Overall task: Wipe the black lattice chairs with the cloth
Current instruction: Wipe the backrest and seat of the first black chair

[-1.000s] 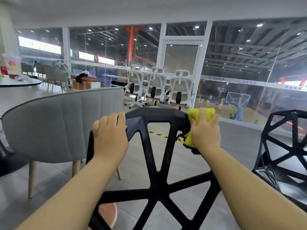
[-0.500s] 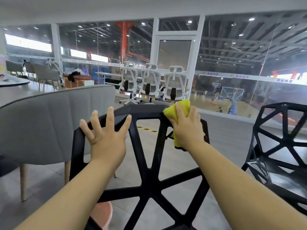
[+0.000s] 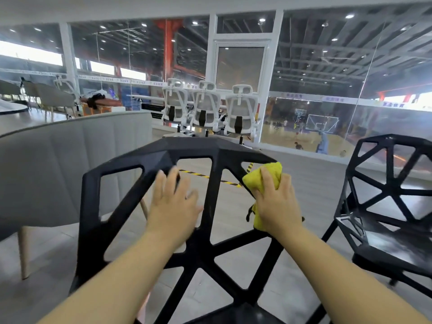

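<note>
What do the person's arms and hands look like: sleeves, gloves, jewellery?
The left forearm and right forearm are bare to the frame edge, no sleeves showing. Neither left hand nor right hand shows a glove, ring or watch. The left is blurred.

Two bare forearms [image 3: 131, 272], bare left grip [image 3: 174, 203], motion-blurred, bare right grip [image 3: 277, 203]

There are two lattice chairs [image 3: 210, 148] [image 3: 397, 251], three office chairs [image 3: 175, 106] [image 3: 205, 108] [image 3: 240, 111] and one cloth [image 3: 271, 174].
</note>
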